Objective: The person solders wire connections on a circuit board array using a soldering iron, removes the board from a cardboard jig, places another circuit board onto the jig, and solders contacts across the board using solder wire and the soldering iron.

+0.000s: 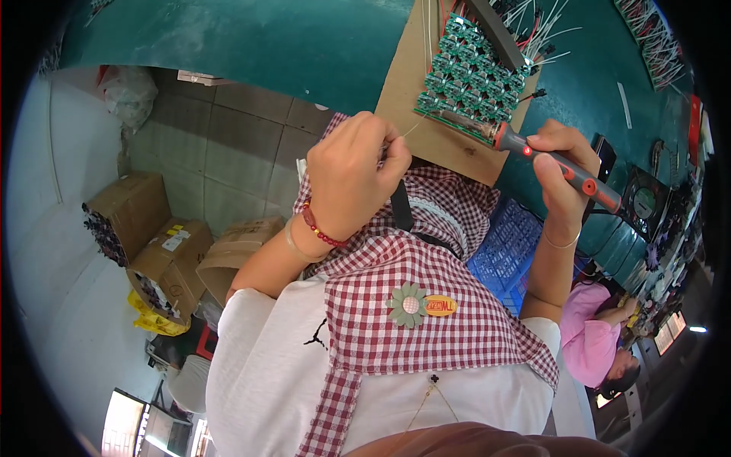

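My left hand (352,177) is closed around a thin strand of solder wire (412,129), whose tip reaches toward the near edge of a green panel of small circuit boards (466,76). My right hand (560,161) grips a soldering iron (560,164) with a grey and orange handle. Its tip lies against the panel's near edge. The panel rests on a brown cardboard sheet (426,137) on the green table (304,46). A red and white checked apron (411,259) covers my front below both hands.
Open cardboard boxes (164,244) stand on the tiled floor at left. A blue plastic crate (506,247) sits under the table. Loose wires (533,30) lie beyond the panel. A person in pink (598,343) sits at lower right beside a square meter (643,202).
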`<control>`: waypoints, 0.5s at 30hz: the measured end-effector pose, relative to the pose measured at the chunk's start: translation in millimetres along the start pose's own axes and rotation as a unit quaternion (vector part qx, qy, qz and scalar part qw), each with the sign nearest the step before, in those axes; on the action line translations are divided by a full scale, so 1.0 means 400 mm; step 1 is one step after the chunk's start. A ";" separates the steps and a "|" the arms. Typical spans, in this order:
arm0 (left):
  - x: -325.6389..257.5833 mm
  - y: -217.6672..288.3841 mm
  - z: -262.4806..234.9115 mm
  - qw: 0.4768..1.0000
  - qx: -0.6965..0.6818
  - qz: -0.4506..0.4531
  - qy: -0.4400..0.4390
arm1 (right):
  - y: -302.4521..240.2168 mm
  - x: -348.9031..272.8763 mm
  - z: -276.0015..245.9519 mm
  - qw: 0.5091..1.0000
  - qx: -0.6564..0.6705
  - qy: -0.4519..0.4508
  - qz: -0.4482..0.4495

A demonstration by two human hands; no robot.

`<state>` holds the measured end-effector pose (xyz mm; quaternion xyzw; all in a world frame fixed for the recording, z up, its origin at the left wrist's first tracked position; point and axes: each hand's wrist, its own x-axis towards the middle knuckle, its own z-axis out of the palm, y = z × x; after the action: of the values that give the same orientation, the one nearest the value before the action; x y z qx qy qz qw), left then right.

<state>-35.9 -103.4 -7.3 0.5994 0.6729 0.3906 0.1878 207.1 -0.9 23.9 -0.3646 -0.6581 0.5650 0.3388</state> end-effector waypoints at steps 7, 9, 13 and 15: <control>0.009 -0.004 0.021 1.000 -0.005 0.010 0.014 | 0.001 0.004 0.006 1.000 -0.022 -0.014 0.011; 0.010 -0.005 0.024 1.000 -0.003 0.012 0.013 | 0.000 0.004 0.006 1.000 -0.023 -0.015 0.008; 0.012 -0.005 0.020 1.000 0.007 0.007 0.011 | -0.012 0.005 0.008 0.999 -0.040 -0.013 0.001; 0.004 0.000 0.004 1.000 0.012 -0.013 -0.013 | -0.017 0.001 0.007 0.999 -0.043 -0.004 -0.011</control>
<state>-35.0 -101.5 -7.9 0.5978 0.6829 0.3720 0.1946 203.7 -2.6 30.4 -0.3694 -0.6873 0.5335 0.3263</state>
